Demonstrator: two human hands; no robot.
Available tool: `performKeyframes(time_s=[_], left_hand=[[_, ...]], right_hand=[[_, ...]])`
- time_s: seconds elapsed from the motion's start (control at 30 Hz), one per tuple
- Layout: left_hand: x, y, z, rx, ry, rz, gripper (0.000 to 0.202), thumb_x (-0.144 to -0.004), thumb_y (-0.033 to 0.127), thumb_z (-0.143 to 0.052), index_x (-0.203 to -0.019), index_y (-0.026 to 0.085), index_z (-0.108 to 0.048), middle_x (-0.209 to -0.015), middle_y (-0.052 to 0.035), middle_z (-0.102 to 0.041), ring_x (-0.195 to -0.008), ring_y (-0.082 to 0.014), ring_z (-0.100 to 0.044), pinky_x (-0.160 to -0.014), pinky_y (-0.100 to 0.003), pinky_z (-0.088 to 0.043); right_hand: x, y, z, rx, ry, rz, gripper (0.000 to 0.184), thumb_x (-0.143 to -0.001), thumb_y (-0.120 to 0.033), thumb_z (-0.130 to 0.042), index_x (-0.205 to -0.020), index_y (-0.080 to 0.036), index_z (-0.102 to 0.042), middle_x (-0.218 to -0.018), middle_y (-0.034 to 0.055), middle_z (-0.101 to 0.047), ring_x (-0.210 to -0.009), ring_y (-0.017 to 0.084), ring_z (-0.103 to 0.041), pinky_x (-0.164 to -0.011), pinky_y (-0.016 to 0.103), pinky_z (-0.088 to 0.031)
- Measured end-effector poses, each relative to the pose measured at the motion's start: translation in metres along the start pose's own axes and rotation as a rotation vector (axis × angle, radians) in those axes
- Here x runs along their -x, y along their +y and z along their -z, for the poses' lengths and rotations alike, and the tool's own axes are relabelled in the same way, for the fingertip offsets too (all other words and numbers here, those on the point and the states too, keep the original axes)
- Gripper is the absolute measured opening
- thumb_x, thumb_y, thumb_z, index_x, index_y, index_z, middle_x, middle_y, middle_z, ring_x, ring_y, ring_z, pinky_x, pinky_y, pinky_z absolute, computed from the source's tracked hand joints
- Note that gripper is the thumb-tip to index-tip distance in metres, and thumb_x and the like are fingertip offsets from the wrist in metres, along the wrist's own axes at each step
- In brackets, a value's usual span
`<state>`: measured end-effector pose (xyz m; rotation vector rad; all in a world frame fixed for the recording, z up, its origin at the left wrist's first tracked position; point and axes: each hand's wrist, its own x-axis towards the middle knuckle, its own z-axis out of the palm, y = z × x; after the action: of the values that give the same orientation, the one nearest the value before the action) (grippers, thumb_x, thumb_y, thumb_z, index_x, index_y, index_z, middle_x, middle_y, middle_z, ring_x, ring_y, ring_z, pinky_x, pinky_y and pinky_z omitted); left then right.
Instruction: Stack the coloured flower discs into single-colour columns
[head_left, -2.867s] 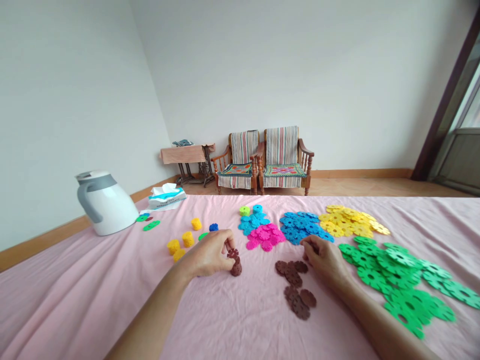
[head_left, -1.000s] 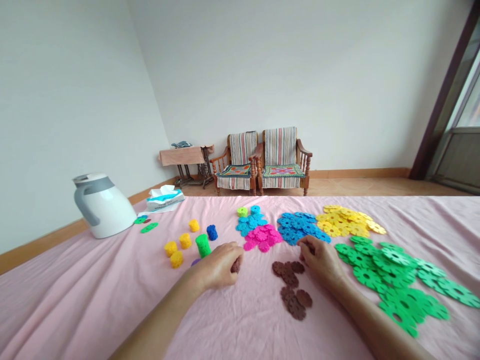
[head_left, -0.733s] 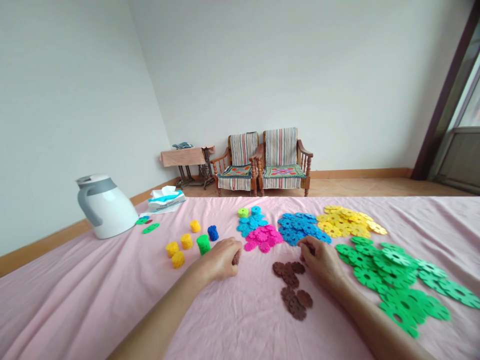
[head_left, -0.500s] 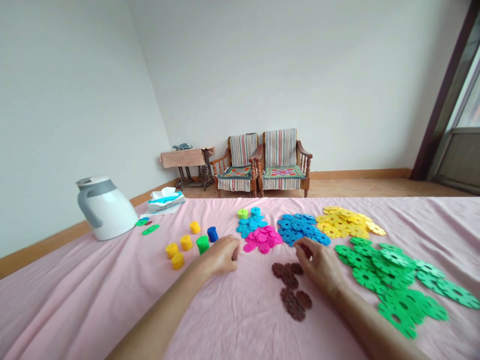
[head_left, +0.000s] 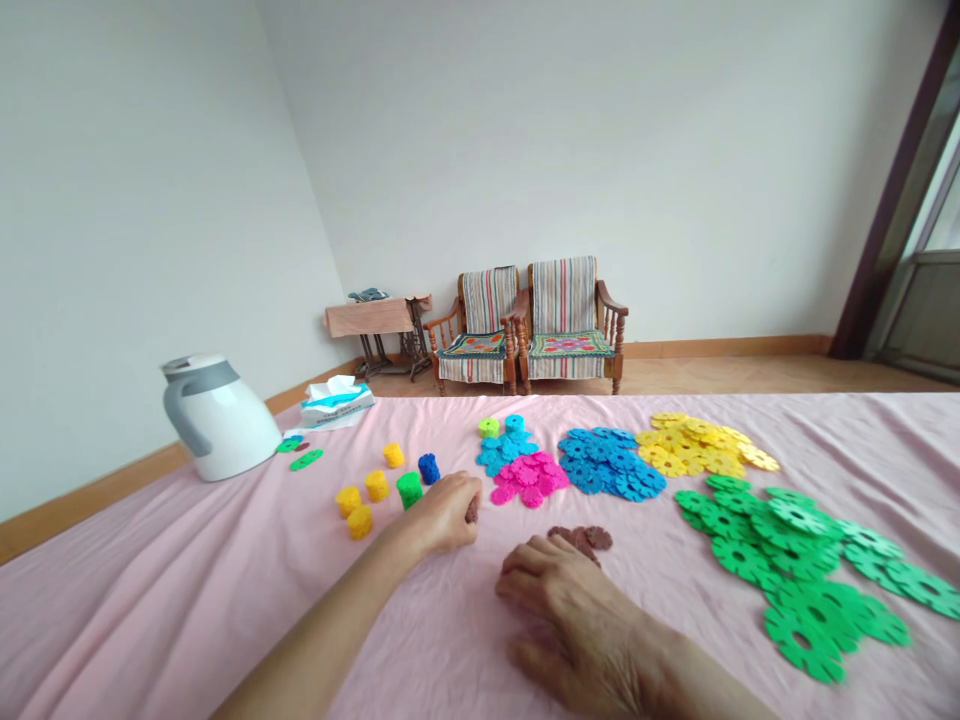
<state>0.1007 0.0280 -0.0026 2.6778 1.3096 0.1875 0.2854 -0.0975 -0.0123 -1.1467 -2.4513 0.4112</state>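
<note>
My left hand (head_left: 448,510) is closed around brown snowflake discs (head_left: 472,508), of which only a small edge shows past the fingers. It rests on the cloth beside a green stack of discs (head_left: 409,489) and a dark blue stack (head_left: 428,468). Palm down, my right hand (head_left: 562,610) lies low over the cloth, thumb apart from the bent fingers and slightly blurred. Nothing shows in it. Loose brown discs (head_left: 598,537) stick out just beyond its knuckles; the nearer brown ones are hidden under it.
Pink discs (head_left: 531,477), blue discs (head_left: 609,462), yellow discs (head_left: 694,443) and green discs (head_left: 802,620) lie in heaps. Several yellow stacks (head_left: 376,486) stand at left. Farther left are a white jug (head_left: 232,425) and a tissue box (head_left: 337,405) on the pink cloth (head_left: 247,600).
My right hand has come left and nearer, now covering the closer brown discs, and its fingers have parted from their pinch. My left hand keeps its hold in nearly the same place.
</note>
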Motion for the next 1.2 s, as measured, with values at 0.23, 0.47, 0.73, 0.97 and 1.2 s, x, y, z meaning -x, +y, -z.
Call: performKeyframes(time_s=[0.23, 0.47, 0.73, 0.97, 1.2], left_hand=[[-0.003, -0.002, 0.0, -0.042, -0.004, 0.062, 0.019, -0.06, 0.002, -0.052, -0.068, 0.018, -0.05, -0.077, 0.0007, -0.055, -0.073, -0.0153, -0.054, -0.061, -0.023, -0.036], [-0.013, -0.002, 0.001, -0.106, -0.044, 0.148, 0.008, -0.076, 0.012, -0.064, -0.081, 0.015, -0.059, -0.089, -0.0034, -0.06, -0.084, -0.0173, -0.057, -0.074, -0.029, -0.045], [-0.026, 0.0, 0.001, -0.194, -0.096, 0.249, 0.029, -0.091, 0.031, -0.056, -0.116, 0.016, -0.055, -0.116, -0.0084, -0.056, -0.098, -0.022, -0.059, -0.082, -0.041, -0.051], [-0.028, 0.0, 0.004, -0.221, -0.061, 0.26, 0.028, -0.091, 0.031, -0.056, -0.115, 0.016, -0.055, -0.114, -0.0077, -0.057, -0.097, -0.0215, -0.059, -0.082, -0.041, -0.051], [0.007, 0.032, 0.018, -0.173, 0.127, 0.108, 0.03, -0.088, 0.009, -0.045, -0.116, 0.017, -0.054, -0.118, -0.0105, -0.056, -0.118, -0.024, -0.046, -0.101, -0.037, -0.035]], right_hand=[[0.001, 0.0, 0.0, -0.059, 0.039, -0.02, 0.02, -0.07, -0.025, -0.058, -0.089, -0.02, -0.062, -0.094, 0.0035, -0.06, -0.088, 0.019, -0.05, -0.08, 0.032, -0.035], [0.001, 0.0, -0.003, -0.05, 0.068, -0.041, 0.022, -0.067, -0.021, -0.059, -0.089, -0.022, -0.06, -0.095, 0.0021, -0.06, -0.088, 0.019, -0.048, -0.081, 0.034, -0.033], [0.003, 0.003, -0.005, -0.066, 0.093, -0.03, 0.022, -0.067, -0.021, -0.059, -0.089, -0.022, -0.06, -0.095, 0.0024, -0.059, -0.089, 0.019, -0.048, -0.082, 0.034, -0.032], [0.004, 0.001, -0.004, -0.071, 0.099, -0.024, 0.021, -0.067, -0.021, -0.06, -0.088, -0.021, -0.06, -0.095, 0.0026, -0.06, -0.089, 0.019, -0.05, -0.082, 0.035, -0.034], [0.004, 0.029, -0.006, -0.178, 0.484, -0.196, 0.024, -0.088, -0.028, -0.041, -0.103, -0.02, -0.058, -0.093, 0.0059, -0.062, -0.083, 0.018, -0.056, -0.075, 0.031, -0.041]])
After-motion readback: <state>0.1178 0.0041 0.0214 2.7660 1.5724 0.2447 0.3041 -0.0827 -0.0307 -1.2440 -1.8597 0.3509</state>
